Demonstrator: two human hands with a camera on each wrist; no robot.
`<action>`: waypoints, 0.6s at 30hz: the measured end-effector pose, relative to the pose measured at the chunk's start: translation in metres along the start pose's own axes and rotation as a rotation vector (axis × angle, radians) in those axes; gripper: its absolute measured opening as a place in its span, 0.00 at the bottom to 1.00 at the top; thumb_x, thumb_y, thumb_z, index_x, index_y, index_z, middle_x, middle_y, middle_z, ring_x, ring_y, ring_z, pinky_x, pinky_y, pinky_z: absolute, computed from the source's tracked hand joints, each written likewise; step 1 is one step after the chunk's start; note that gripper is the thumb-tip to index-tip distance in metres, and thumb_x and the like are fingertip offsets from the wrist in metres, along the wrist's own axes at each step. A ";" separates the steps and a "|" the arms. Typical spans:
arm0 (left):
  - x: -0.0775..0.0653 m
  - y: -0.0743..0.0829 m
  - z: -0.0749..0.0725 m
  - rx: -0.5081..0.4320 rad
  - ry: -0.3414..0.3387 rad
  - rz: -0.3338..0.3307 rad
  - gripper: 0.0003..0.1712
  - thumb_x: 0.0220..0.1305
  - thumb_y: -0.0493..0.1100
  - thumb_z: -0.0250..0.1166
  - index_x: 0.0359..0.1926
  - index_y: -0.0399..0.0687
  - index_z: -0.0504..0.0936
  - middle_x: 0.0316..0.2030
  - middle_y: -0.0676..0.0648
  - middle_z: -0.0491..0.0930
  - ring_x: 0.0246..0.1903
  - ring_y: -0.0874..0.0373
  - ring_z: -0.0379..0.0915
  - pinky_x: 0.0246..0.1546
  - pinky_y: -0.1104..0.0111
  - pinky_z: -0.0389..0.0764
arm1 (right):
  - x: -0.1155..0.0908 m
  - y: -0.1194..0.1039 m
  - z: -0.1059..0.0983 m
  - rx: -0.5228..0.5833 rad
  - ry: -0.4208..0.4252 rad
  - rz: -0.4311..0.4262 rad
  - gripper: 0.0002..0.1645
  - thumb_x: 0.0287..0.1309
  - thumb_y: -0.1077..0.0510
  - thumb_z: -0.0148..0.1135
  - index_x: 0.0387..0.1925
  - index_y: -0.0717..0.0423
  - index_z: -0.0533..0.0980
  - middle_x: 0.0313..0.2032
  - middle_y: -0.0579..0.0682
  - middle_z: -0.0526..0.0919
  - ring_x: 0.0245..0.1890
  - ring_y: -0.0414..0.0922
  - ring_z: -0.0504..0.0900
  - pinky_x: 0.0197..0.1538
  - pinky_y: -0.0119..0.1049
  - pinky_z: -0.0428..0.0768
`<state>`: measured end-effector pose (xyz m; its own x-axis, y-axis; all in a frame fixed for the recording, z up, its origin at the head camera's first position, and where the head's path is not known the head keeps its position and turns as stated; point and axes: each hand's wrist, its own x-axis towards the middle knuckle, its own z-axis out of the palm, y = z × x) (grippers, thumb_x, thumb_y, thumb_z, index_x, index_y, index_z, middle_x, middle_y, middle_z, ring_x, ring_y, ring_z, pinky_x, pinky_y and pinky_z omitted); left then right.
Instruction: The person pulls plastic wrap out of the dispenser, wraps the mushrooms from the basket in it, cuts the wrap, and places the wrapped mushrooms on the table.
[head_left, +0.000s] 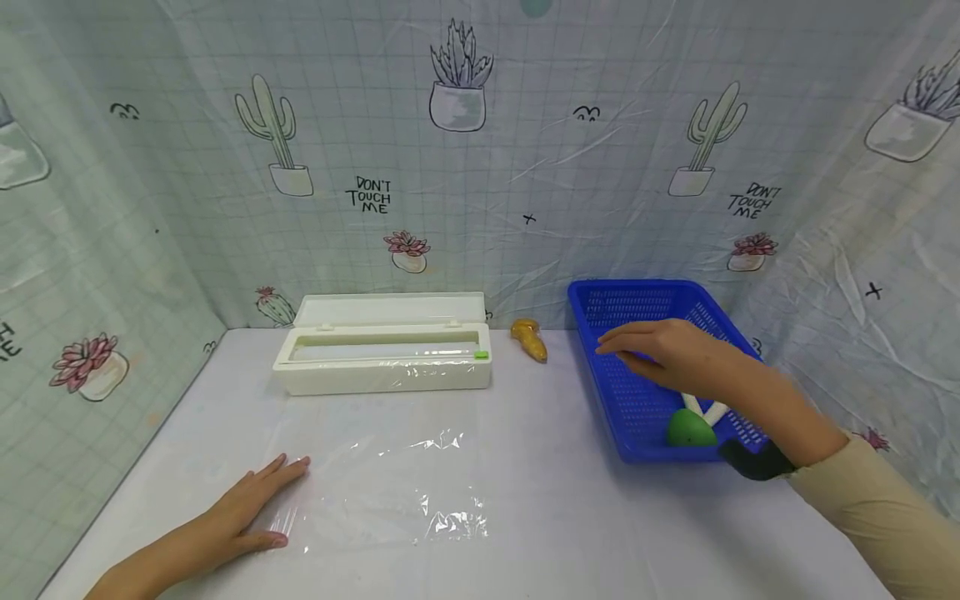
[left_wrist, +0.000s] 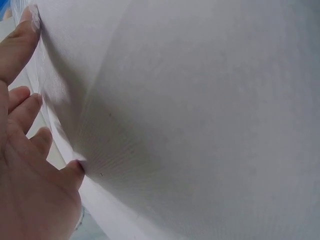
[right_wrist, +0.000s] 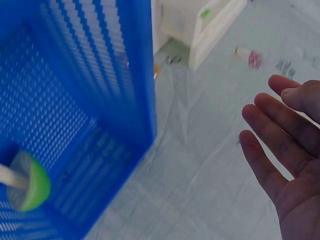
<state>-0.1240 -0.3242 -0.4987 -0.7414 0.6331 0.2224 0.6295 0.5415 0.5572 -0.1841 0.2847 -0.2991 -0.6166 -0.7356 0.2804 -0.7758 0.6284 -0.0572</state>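
Note:
A sheet of clear plastic film point(head_left: 390, 492) lies on the white table. My left hand point(head_left: 236, 517) rests on its left edge with the fingers spread; in the left wrist view a bit of film clings to one fingertip point(left_wrist: 35, 17). Over the blue basket point(head_left: 611, 408) hovers my right hand point(head_left: 663, 354), holding nothing, its fingers extended. Inside the basket are a green rounded thing point(head_left: 690, 429) and white stick-like pieces point(head_left: 716, 412). In the right wrist view the green thing point(right_wrist: 37, 185) has a pale inner face with a white rod against it.
A long white film dispenser box point(head_left: 390, 379) stands at the back with its lid up and a green slider point(head_left: 482, 355) at its right end. Beside it lies a knobbly yellow-brown piece point(head_left: 530, 340), like ginger root. A patterned cloth point(head_left: 480, 167) hangs behind the table.

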 end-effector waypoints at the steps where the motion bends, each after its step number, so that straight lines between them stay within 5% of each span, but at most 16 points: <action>1: 0.000 0.000 0.000 0.009 -0.003 -0.002 0.49 0.60 0.47 0.73 0.76 0.40 0.58 0.79 0.55 0.54 0.75 0.79 0.29 0.60 0.23 0.35 | 0.000 0.007 -0.002 -0.009 0.015 -0.005 0.20 0.57 0.71 0.70 0.51 0.56 0.84 0.49 0.52 0.88 0.46 0.49 0.88 0.39 0.36 0.86; 4: -0.001 0.000 -0.001 0.068 -0.004 -0.002 0.51 0.59 0.49 0.73 0.77 0.41 0.58 0.79 0.59 0.52 0.74 0.80 0.28 0.76 0.56 0.23 | -0.001 0.029 -0.008 -0.020 0.036 0.014 0.20 0.56 0.72 0.70 0.49 0.55 0.85 0.47 0.50 0.88 0.45 0.49 0.88 0.41 0.40 0.86; 7: -0.001 0.000 -0.001 0.124 -0.002 0.013 0.52 0.57 0.50 0.74 0.77 0.41 0.58 0.78 0.63 0.50 0.74 0.81 0.28 0.64 0.86 0.23 | -0.003 0.049 -0.011 -0.039 0.054 0.040 0.18 0.56 0.73 0.69 0.47 0.56 0.86 0.44 0.50 0.89 0.43 0.49 0.88 0.41 0.44 0.86; 18: 0.001 0.002 -0.003 0.190 0.030 0.064 0.56 0.51 0.50 0.77 0.76 0.39 0.59 0.77 0.71 0.44 0.74 0.81 0.30 0.64 0.89 0.29 | -0.023 0.104 -0.014 0.034 -0.143 0.318 0.15 0.68 0.68 0.60 0.53 0.63 0.83 0.48 0.58 0.87 0.42 0.51 0.86 0.45 0.51 0.83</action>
<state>-0.1242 -0.3239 -0.4947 -0.7036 0.6539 0.2780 0.7058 0.5975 0.3807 -0.2483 0.3705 -0.2984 -0.8391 -0.5335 0.1062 -0.5440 0.8251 -0.1526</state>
